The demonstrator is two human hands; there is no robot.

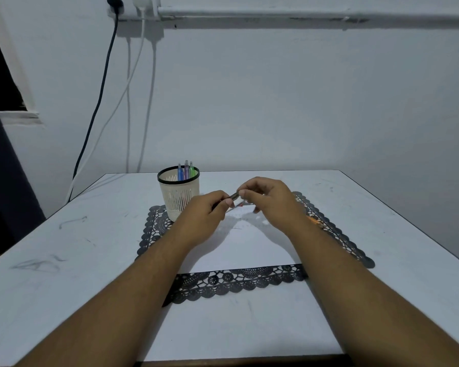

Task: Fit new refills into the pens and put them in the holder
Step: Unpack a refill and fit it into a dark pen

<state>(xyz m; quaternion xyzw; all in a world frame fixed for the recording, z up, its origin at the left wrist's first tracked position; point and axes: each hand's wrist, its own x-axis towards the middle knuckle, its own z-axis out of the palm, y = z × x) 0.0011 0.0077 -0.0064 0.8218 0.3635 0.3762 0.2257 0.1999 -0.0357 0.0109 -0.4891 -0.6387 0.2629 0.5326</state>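
Two hands are working over the middle of a white sheet lying on a black lace mat, on a pale table.

Item: left hand, fingers curling round the lower end of a dark pen and pinching it.
Item: right hand, thumb and fingertips closing narrowly on the pen's upper end; whether it is gripping a separate part or a refill cannot be told, the fingers are hiding the join.
Item: pen, being held slantwise in the air between both hands, apart from the sheet below.
Item: white slotted holder with a black rim, standing on the mat's far left corner, just beside the left hand; three pens, blue, purple and green, are standing upright inside.
Item: something orange is showing on the mat beside the right wrist, too hidden to name.
Item: cables are hanging down the wall behind.

Risks, as judged:
- a small part may be slipping from the fingertips and rolling away across the sheet, since both grips are sitting at the very ends
- a thin refill may be bending if pushed off-axis
- the left hand is working close to the holder, so a sideways pull could be tipping it and spilling the finished pens
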